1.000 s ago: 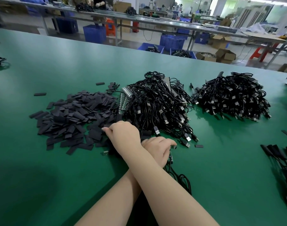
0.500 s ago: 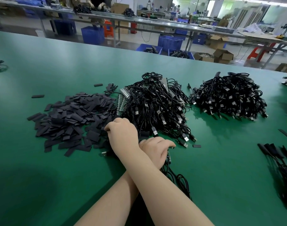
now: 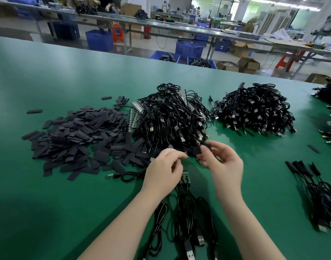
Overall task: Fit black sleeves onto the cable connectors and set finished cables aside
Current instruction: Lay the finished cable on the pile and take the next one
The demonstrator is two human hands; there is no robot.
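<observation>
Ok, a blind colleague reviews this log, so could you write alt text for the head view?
Two bare hands, left hand and right hand, pinch a black sleeve between them above a green table. Loose sleeves lie left, tangled cables behind, and sleeved cables right.

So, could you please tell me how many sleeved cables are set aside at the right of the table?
4 sleeved connectors show: first, second, third and fourth, side by side at the bundle's far end. More may be hidden in the tangle.
</observation>
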